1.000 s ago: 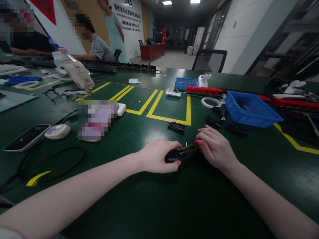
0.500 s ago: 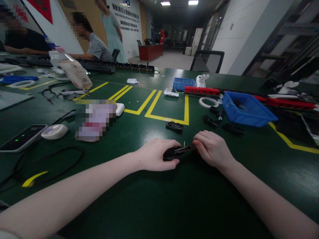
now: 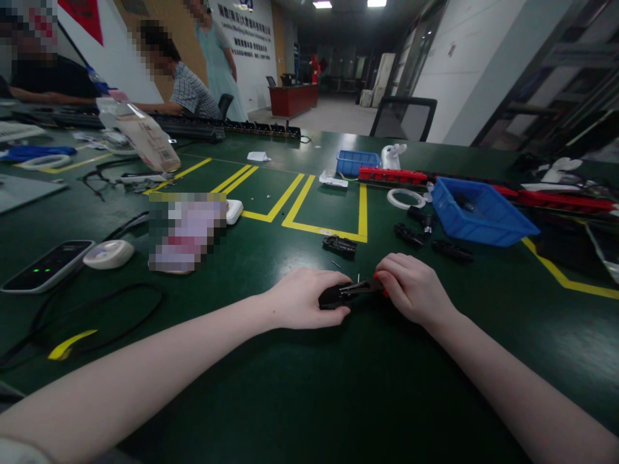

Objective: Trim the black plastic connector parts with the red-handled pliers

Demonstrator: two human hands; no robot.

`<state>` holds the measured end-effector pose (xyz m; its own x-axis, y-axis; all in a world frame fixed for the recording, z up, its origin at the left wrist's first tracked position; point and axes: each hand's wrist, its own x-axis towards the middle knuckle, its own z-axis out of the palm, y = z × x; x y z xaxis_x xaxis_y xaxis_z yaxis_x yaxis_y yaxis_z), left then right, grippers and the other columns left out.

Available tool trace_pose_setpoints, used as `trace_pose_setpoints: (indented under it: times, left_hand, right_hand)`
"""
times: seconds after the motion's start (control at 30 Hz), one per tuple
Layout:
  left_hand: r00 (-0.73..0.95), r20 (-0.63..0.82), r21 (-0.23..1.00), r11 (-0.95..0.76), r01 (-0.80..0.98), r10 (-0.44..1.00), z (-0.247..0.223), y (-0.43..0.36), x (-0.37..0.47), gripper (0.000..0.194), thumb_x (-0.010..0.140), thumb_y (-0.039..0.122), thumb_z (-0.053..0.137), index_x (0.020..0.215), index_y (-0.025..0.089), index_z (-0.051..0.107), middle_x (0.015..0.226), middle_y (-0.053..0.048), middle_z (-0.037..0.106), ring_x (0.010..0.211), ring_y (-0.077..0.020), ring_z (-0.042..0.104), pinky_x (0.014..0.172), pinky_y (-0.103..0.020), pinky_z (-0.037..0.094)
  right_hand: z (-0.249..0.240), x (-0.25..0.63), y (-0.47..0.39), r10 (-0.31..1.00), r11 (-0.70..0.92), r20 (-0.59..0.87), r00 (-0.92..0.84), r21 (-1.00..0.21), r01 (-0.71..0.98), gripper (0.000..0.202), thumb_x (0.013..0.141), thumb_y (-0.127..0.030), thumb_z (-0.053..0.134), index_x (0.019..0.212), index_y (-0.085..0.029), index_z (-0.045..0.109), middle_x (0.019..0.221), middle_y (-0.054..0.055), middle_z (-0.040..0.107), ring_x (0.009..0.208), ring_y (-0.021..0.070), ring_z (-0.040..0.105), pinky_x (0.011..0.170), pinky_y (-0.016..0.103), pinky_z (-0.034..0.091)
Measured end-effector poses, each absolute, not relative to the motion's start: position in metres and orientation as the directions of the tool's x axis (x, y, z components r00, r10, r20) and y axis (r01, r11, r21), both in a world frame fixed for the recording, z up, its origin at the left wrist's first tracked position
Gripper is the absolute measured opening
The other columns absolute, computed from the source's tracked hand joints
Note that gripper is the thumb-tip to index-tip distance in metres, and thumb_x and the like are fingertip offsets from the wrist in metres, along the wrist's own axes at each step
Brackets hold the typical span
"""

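Near the middle of the green table, my left hand [image 3: 304, 298] is closed around a small black plastic part [image 3: 329, 297], thumb and fingers on either side of it. My right hand [image 3: 420, 289] grips pliers [image 3: 360, 287] by their red handles, mostly covered by the fingers. The narrow metal jaws point left and meet the black part; whether they pinch something there is too small to tell. Just beyond lie two thin metal pins [image 3: 336, 265]. A similar black part [image 3: 339, 246] rests a little farther back.
To the right are more black parts [image 3: 409, 234], a blue bin [image 3: 483, 212] with dark pieces inside, and a white ring [image 3: 406, 198]. A phone [image 3: 186, 235], a white device [image 3: 109, 254] and a black cable [image 3: 155, 303] lie left. Other people sit and stand beyond the table.
The view has shifted very slightly. More of the pliers' red handle shows beside my right fingers; my left hand stays around the black part.
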<state>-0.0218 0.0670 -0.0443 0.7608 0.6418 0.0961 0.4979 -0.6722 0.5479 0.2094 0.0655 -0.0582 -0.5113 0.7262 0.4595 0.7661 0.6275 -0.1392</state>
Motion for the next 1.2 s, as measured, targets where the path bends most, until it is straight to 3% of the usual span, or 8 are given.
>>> trace_pose_setpoints:
  times: [0.4,0.73,0.9,1.03,1.2]
  left_hand:
    - [0.78,0.125,0.531,-0.705,0.469,0.613,-0.0474,0.0688,-0.0228,0.04,0.085,0.037,0.056,0.12,0.018,0.054,0.098,-0.003,0.068,0.078,-0.0168,0.063,0.066,-0.026,0.047]
    - [0.776,0.069,0.555,-0.67,0.493,0.628,-0.0445,0.0704,-0.023,0.04,0.086,0.038,0.055,0.121,0.019,0.051,0.093,-0.003,0.068,0.075,-0.0172,0.064,0.065,-0.026,0.047]
    - [0.79,0.144,0.45,-0.75,0.484,0.596,-0.0485,0.0687,-0.0228,0.044,0.088,0.039,0.053,0.126,0.019,0.045,0.11,-0.006,0.065,0.088,-0.0197,0.064,0.075,-0.031,0.049]
    - [0.789,0.157,0.357,-0.779,0.515,0.594,-0.0499,0.0677,-0.0221,0.045,0.089,0.042,0.052,0.127,0.018,0.044,0.11,-0.006,0.065,0.086,-0.0206,0.065,0.074,-0.032,0.049]
    - [0.793,0.107,0.412,-0.753,0.514,0.6,-0.0478,0.0693,-0.0225,0.043,0.091,0.046,0.046,0.122,0.018,0.05,0.1,-0.006,0.067,0.079,-0.0189,0.064,0.067,-0.029,0.047]
  right_hand:
    - [-0.057,0.2095,0.0651,0.718,0.633,0.462,-0.521,-0.121,0.765,0.037,0.095,-0.031,0.03,0.067,-0.019,0.052,0.064,0.004,0.056,0.059,0.0151,0.048,0.057,0.029,0.034]
    - [-0.0589,0.2104,0.064,0.717,0.618,0.479,-0.507,-0.1,0.779,0.037,0.095,-0.033,0.03,0.069,-0.018,0.051,0.066,0.005,0.055,0.061,0.0166,0.048,0.059,0.031,0.033]
    - [-0.0585,0.21,0.0632,0.717,0.621,0.488,-0.498,-0.124,0.774,0.037,0.095,-0.032,0.028,0.069,-0.018,0.051,0.065,0.005,0.055,0.061,0.016,0.049,0.058,0.03,0.034]
    - [-0.0588,0.2105,0.0631,0.719,0.622,0.485,-0.497,-0.132,0.772,0.038,0.095,-0.032,0.027,0.068,-0.019,0.051,0.065,0.004,0.055,0.061,0.0161,0.048,0.057,0.03,0.034]
    - [-0.0583,0.2102,0.0632,0.728,0.617,0.471,-0.498,-0.132,0.776,0.037,0.095,-0.032,0.028,0.068,-0.019,0.05,0.064,0.004,0.056,0.061,0.016,0.049,0.058,0.03,0.034]
